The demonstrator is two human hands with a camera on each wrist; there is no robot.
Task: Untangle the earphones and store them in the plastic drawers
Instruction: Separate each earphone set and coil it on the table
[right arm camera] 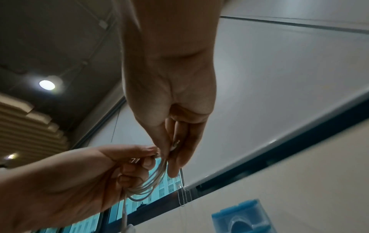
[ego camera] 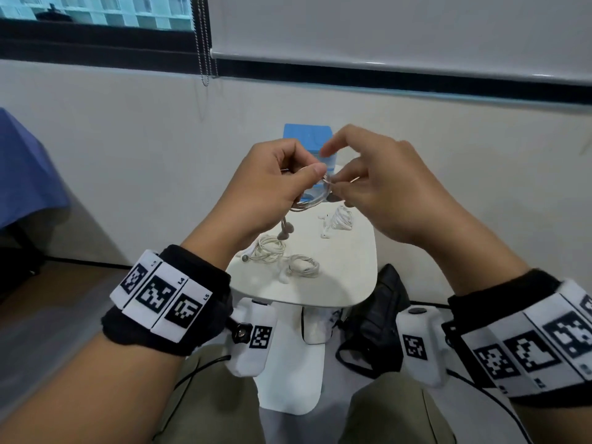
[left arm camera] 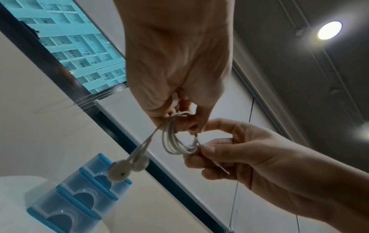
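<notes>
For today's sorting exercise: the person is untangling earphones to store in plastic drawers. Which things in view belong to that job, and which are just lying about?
Belonging to the job:
- coiled earphones, gripped by the left hand and pinched by the right hand
- three more earphone bundles on the white table
- blue plastic drawers

Just lying about:
- black bag on the floor
- blind chain
- blue cloth

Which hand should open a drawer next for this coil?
Probably the right hand: it only pinches the coil's edge, while the left hand grips it. The drawers look shut.
</notes>
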